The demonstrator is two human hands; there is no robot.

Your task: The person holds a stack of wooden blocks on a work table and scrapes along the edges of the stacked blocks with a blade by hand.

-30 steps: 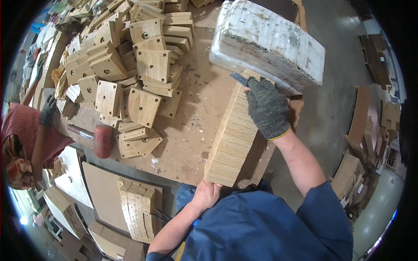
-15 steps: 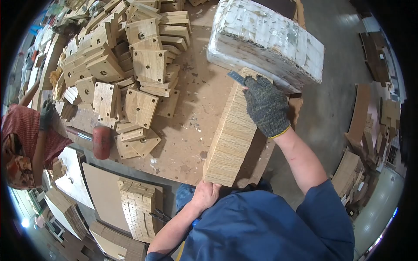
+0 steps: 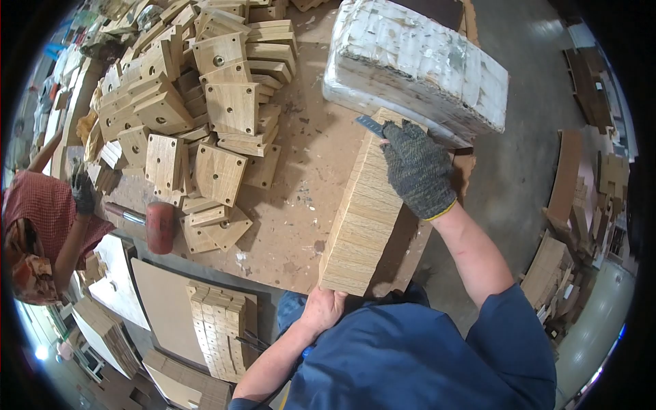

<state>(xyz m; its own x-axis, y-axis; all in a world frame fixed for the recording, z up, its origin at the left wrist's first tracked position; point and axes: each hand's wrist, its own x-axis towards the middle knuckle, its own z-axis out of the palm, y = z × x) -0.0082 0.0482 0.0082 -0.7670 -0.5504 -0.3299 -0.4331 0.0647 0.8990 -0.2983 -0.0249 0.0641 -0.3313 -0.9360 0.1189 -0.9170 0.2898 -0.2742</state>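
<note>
A long row of wooden blocks pressed face to face (image 3: 362,219) lies near the table's front edge. My right hand (image 3: 418,167), in a dark knit glove with a yellow cuff, is closed round a small grey metal blade (image 3: 370,126) at the row's far end. At the near end my bare left hand (image 3: 322,309) presses against the row, its fingers partly hidden under it. Behind the far end stands a white wrapped block (image 3: 417,68).
Drilled wooden plates (image 3: 232,109) are heaped on the table (image 3: 290,253) at the left. A red mallet (image 3: 160,227) lies by the left edge. A co-worker (image 3: 51,219) is at the far left. Wooden stacks (image 3: 219,328) stand below the table.
The co-worker's gloved hand has shifted slightly. The view has moved a little. My hands and the row of blocks stay nearly still.
</note>
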